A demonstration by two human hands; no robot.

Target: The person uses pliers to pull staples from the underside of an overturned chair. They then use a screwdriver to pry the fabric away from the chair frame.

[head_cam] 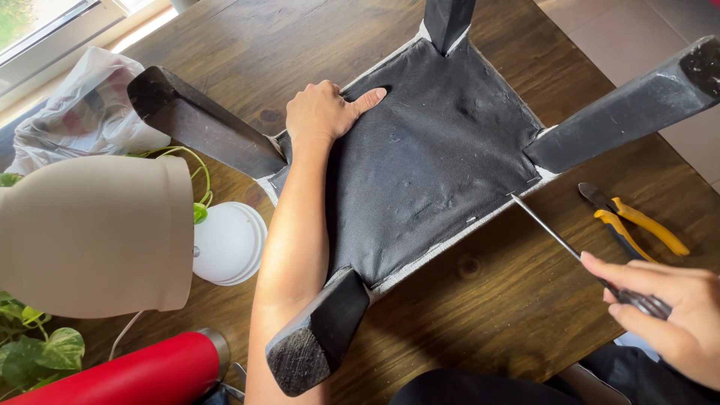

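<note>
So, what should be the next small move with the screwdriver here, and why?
Probably ease the screwdriver tip under the staple at the edge of the black fabric and lever it up gently. The tip already sits at that stapled edge near a stool leg, the right hand grips the handle, and the left hand presses flat on the fabric, steadying the upturned stool.

left hand [322, 112] flat, palm down, right hand [667, 311] gripping

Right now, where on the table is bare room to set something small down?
Bare wood lies between the stool's near edge and the right hand, left of the pliers, and at the far left beyond the stool leg. The left side around the pot and lids is crowded.
</note>
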